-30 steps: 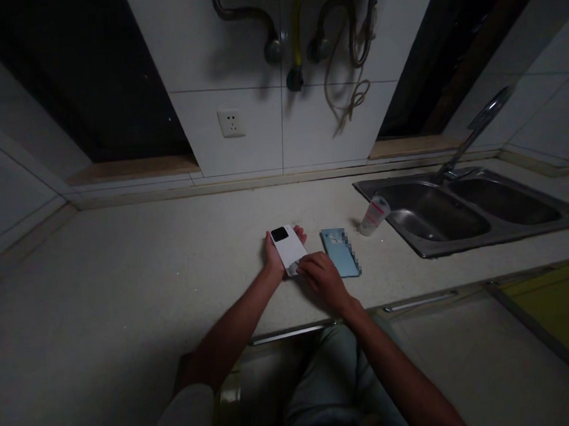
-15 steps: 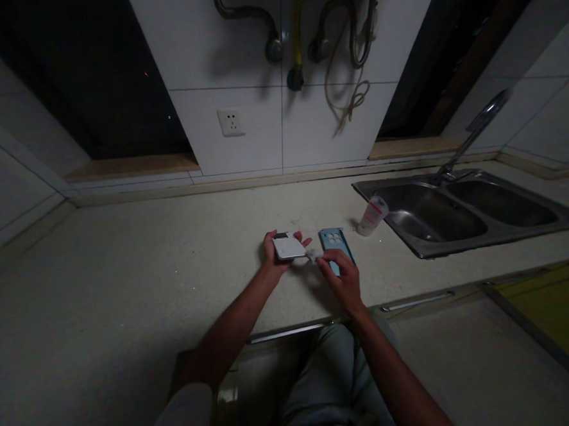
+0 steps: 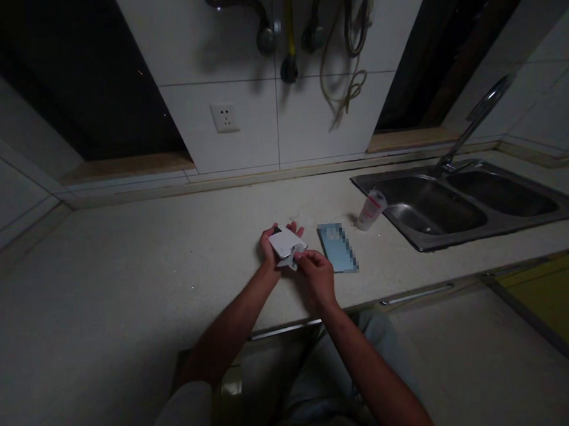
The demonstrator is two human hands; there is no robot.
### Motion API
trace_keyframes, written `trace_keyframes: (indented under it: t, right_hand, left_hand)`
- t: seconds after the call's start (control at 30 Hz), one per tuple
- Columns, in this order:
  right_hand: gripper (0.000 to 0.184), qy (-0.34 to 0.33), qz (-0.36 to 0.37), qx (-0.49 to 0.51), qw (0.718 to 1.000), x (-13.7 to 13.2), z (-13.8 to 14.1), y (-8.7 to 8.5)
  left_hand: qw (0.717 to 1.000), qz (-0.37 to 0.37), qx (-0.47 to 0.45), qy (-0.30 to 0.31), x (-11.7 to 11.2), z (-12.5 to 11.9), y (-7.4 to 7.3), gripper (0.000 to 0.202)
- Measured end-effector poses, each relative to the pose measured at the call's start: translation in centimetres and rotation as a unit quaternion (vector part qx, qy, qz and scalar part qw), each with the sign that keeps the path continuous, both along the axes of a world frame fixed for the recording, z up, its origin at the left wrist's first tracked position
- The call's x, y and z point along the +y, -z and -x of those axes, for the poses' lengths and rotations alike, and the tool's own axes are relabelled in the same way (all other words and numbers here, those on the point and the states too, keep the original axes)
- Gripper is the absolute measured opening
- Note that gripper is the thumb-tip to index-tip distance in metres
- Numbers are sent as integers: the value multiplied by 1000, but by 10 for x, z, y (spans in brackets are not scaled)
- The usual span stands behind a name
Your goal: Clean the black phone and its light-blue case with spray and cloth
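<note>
A white smartphone [image 3: 284,240] lies tilted in my left hand [image 3: 267,249], back side up, its dark camera block at the far left corner. The fingers wrap under and around it. My right hand [image 3: 318,274] pinches a crumpled white tissue or wipe [image 3: 292,259] between thumb and fingers. That wipe touches the phone's near right edge. Flat on the counter, just right of the hands, lies a light blue phone case [image 3: 335,250], partly blurred by blocky pixels.
On the pale counter [image 3: 123,261], a clear plastic cup [image 3: 371,209] with red print leans by the steel double sink [image 3: 424,246] with its faucet [image 3: 476,119]. A wall socket [image 3: 225,117], pipes and a looped cord [image 3: 349,96] are on the tiled wall.
My right hand has moved left with the wipe, off the phone case and closer to the phone. The phone has turned slightly in my left hand. The view has shifted a little.
</note>
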State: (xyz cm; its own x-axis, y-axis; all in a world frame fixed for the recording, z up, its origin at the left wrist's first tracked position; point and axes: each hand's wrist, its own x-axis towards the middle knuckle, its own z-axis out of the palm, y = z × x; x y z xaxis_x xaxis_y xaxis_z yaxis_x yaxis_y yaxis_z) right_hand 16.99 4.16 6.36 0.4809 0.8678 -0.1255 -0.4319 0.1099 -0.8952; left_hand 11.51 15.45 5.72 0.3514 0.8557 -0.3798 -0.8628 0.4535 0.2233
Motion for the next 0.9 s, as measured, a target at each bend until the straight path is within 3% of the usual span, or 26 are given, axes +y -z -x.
trace_keyframes:
  t: [0.13,0.27,0.77,0.9]
  right_hand:
    - [26,-39,20,58,997,4,14,-8]
    - [23,-5,5,64,998,11,8,-13]
    - [28,-54,23,85,995,18,0,-11]
    - [27,-71,23,97,992,18,-3,-2]
  left_hand:
    - [1000,-5,-12,-2,2,1,2,11]
    - [1000,13,-1,-3,4,2,1,10]
    - [999,-1,11,-52,11,2,8,13]
    - [997,-33,29,-69,10,4,7,25]
